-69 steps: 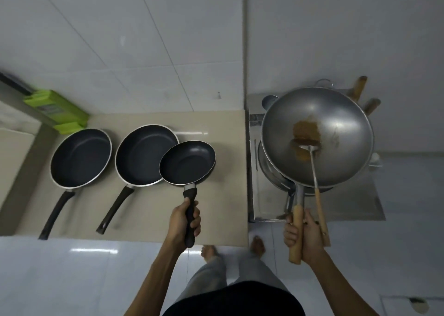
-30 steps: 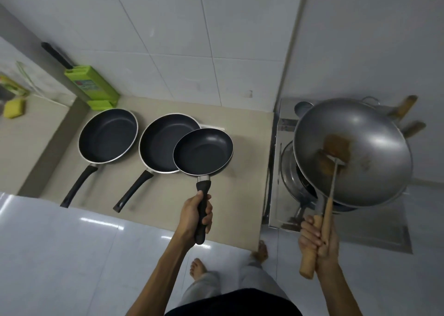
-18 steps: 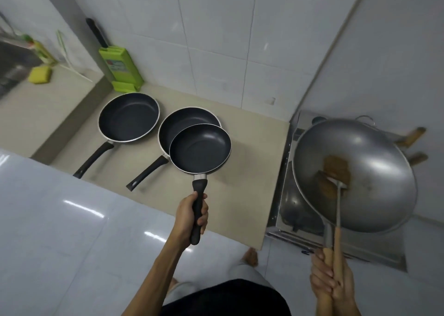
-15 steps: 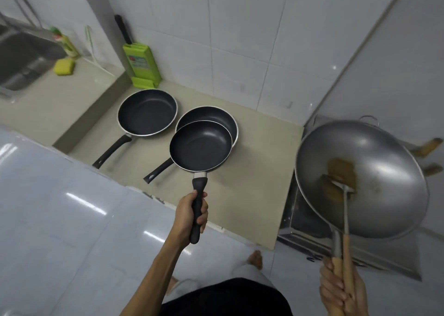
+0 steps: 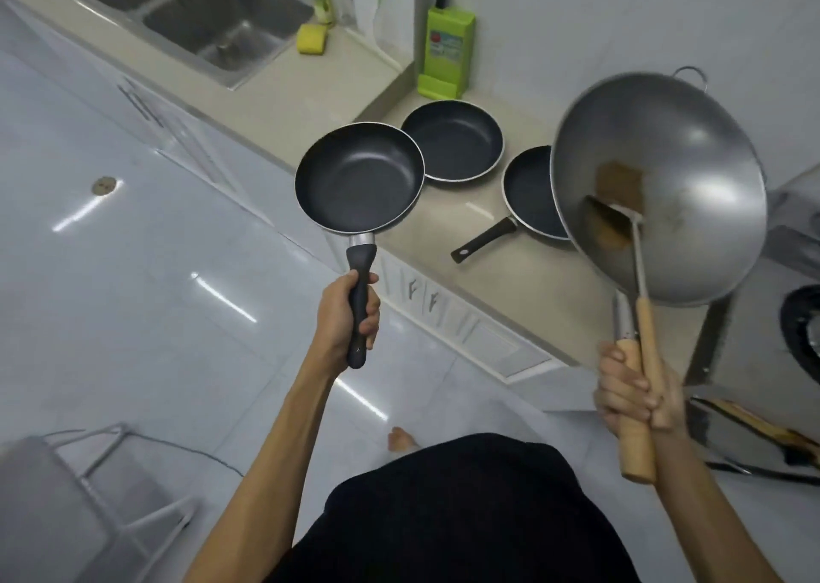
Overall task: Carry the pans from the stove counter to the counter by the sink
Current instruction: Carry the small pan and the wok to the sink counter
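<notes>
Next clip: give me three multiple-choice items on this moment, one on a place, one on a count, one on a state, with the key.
1. Where is the yellow sponge?
A. in the sink basin
B. on the counter beside the sink
C. inside the wok

2. How many black pans lie on the counter, not held?
A. one
B. two
C. three

3. What does the right hand hold?
A. the wok handle alone
B. nothing
C. the wok handle together with the spatula handle

Key: 1 B, it lies on the counter by the basin's corner. 2 B, the far pan and the near pan rest there; the small pan is in the left hand. 3 C, both wooden handles pass through its fist.
</notes>
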A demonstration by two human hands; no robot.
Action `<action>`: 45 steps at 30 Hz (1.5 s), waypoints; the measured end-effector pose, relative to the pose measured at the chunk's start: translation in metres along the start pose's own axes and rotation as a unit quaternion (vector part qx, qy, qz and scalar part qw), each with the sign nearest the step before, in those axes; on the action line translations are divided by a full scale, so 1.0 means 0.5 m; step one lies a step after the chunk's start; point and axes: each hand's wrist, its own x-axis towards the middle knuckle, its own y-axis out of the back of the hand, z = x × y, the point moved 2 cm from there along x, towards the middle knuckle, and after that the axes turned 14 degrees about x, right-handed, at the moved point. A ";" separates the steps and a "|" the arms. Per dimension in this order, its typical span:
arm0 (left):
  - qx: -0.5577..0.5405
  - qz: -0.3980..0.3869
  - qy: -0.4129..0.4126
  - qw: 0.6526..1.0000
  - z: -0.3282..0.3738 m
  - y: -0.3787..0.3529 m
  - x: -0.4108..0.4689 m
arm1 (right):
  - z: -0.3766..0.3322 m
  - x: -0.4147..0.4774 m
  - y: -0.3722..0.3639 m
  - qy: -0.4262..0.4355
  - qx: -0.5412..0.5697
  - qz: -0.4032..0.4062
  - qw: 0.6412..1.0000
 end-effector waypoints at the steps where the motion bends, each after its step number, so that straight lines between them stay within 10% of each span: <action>1: 0.000 0.008 -0.006 1.000 0.007 0.035 0.000 | 0.021 0.028 0.002 -0.026 0.007 -0.010 1.000; 28: 0.008 0.127 -0.057 0.990 0.462 0.866 0.402 | 0.452 0.956 -0.464 -0.179 0.021 -0.074 0.981; 45: 0.003 0.126 -0.055 0.990 0.737 1.575 0.749 | 0.908 1.566 -0.750 -0.172 0.043 0.026 0.984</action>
